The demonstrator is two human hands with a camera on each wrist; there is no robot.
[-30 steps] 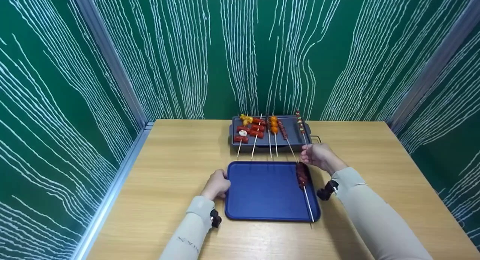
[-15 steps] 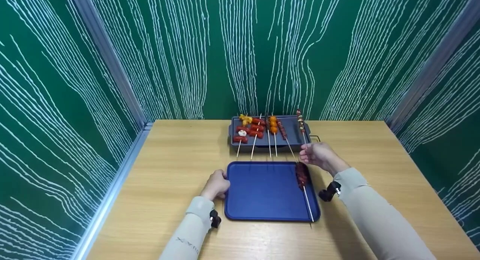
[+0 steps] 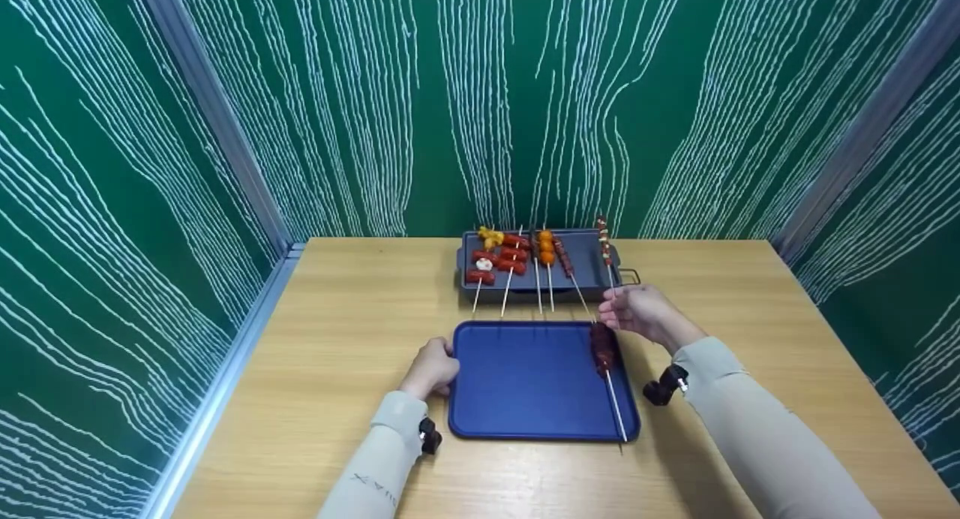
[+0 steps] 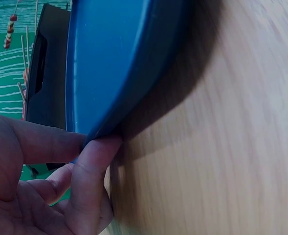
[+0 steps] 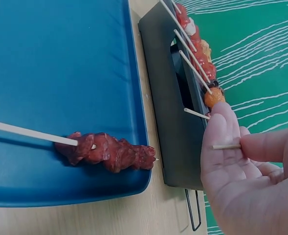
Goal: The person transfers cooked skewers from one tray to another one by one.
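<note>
My left hand [image 3: 431, 367] grips the left edge of a blue tray [image 3: 525, 384] lying on the table; in the left wrist view, thumb and finger pinch its rim. My right hand [image 3: 637, 310], at the near right corner of a dark grill pan [image 3: 583, 268], pinches the stick end of a skewer [image 3: 604, 241] threaded with small red and pale pieces. That skewer points away over the pan's right side. The stick's end [image 5: 227, 146] shows between thumb and fingers in the right wrist view. One dark red meat skewer [image 3: 602, 348] lies along the tray's right side.
Several more skewers lie on the pan: red sausage pieces [image 3: 513, 255], orange balls [image 3: 547, 247] and a thin meat skewer [image 3: 563, 258], their sticks jutting over the front. A wire handle [image 3: 631, 276] sticks out at the pan's right. Green walls enclose the wooden table [image 3: 337, 309].
The skewer in my right hand has swung slightly right and turned, showing redder pieces. The right wrist has shifted a little right. My left hand and the tray stay in place.
</note>
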